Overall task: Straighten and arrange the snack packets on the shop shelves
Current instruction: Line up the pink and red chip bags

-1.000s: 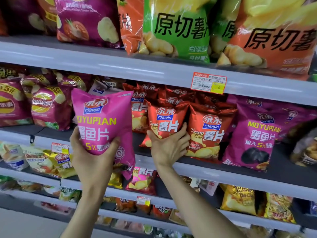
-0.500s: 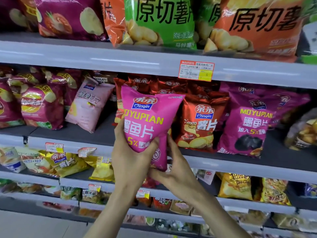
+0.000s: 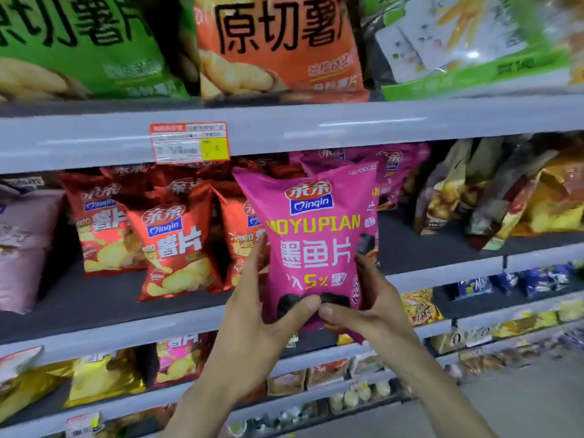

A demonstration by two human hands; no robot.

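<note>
A magenta Qinqin "MOYUPIAN" packet point(image 3: 319, 235) stands upright in front of the middle shelf point(image 3: 94, 327), held at its bottom by both hands. My left hand point(image 3: 256, 314) grips its lower left side, thumb across the front. My right hand point(image 3: 369, 308) grips the lower right corner, thumb meeting the left thumb. Behind it stand more magenta packets point(image 3: 398, 165). To its left are several red Qinqin potato chip packets point(image 3: 177, 245), leaning unevenly.
A pale pink packet point(image 3: 22, 248) sits at far left of the middle shelf; brown and yellow bags point(image 3: 493, 197) at right. Large green and orange chip bags point(image 3: 278, 49) fill the upper shelf, with a price label point(image 3: 189, 142) on its edge. Lower shelves hold mixed small snacks point(image 3: 104, 377).
The magenta packet has moved rightward from the left end of the red packets to in front of the magenta stack. My right hand left the red packet and took hold of the magenta one.
</note>
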